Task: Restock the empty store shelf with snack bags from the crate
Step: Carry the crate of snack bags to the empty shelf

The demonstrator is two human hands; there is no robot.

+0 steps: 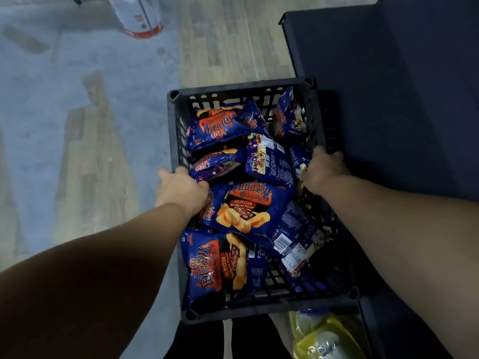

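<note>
My left hand [181,189] curls over the left rim of a black slatted plastic crate [243,90], fingers hooked inside the wall. My right hand [322,169] grips the opposite rim in the same way, fingers wrapped over the edge. Both bare forearms reach forward and down from the bottom corners of the view.

Inside the crate lie many dark blue foil snack bags [246,211] printed with orange flames and yellow chips, piled loosely and overlapping, some face up, some showing their backs with barcodes. They cover most of the crate's open grid bottom.

Just right of the crate, touching or nearly touching it, stands a dark navy shelf unit [388,86]; its flat panels fill the right side. Below the crate's near edge a crumpled yellow plastic bag [324,338] lies on the grey and wood-patterned floor [77,125]. Far off at the top left stands a white cylinder with red bands [137,19].
</note>
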